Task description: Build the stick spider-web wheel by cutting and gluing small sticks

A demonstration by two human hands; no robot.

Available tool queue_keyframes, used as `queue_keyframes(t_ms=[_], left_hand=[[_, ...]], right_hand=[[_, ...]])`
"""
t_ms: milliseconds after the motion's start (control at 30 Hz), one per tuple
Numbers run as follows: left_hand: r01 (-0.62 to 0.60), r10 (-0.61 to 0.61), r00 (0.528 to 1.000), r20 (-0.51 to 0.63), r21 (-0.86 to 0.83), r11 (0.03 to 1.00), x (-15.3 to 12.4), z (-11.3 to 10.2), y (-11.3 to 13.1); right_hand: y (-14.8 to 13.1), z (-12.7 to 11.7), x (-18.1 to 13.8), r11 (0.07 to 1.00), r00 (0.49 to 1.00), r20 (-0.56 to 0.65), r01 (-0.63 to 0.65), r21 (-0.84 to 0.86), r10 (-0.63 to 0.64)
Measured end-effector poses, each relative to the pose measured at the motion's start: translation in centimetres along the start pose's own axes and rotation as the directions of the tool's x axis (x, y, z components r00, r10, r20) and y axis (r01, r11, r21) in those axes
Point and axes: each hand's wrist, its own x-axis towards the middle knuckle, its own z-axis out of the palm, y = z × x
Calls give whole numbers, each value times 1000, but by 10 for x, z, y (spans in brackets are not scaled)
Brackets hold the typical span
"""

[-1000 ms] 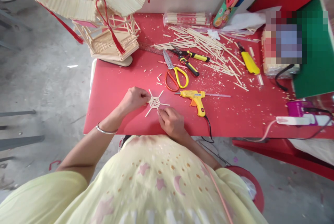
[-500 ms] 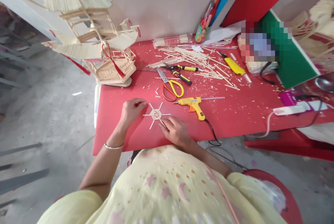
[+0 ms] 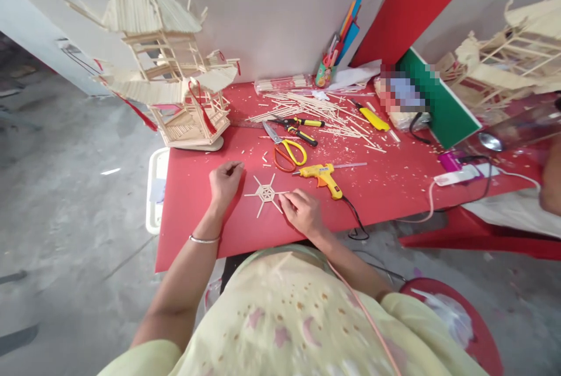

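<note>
A small spoked wheel of pale thin sticks lies flat on the red tabletop, its spokes radiating from a lattice hub. My left hand rests just left of it, closed, with fingertips pressed together; anything in them is too small to see. On the other side, my right hand has its thumb and fingers closed at the tip of a right-hand spoke. Beyond it lies a yellow glue gun, nozzle to the left, with a clear glue stick in its back. Scissors with red and yellow handles lie behind the wheel.
Yellow-black pliers, loose sticks and a yellow cutter lie farther back. A stick-built pavilion stands at the back left. A pen cup is by the wall. A power strip lies right. Another person's arm shows at the right edge.
My right hand has slid rightward and slightly up along the wheel's right side. My left hand's fingers have curled in. The view has tilted up; the wheel still lies in place.
</note>
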Motion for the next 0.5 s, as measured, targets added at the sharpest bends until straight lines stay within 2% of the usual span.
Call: queue_keyframes(t_ms=[200, 500], left_hand=[[-79, 79, 997, 9, 51, 996, -2, 3, -2], [-80, 78, 997, 19, 88, 993, 1, 6, -12]], right_hand=[[1, 0, -2, 1000, 1000, -5, 7, 2, -7], [2, -2, -7, 999, 999, -19, 32, 3, -32]])
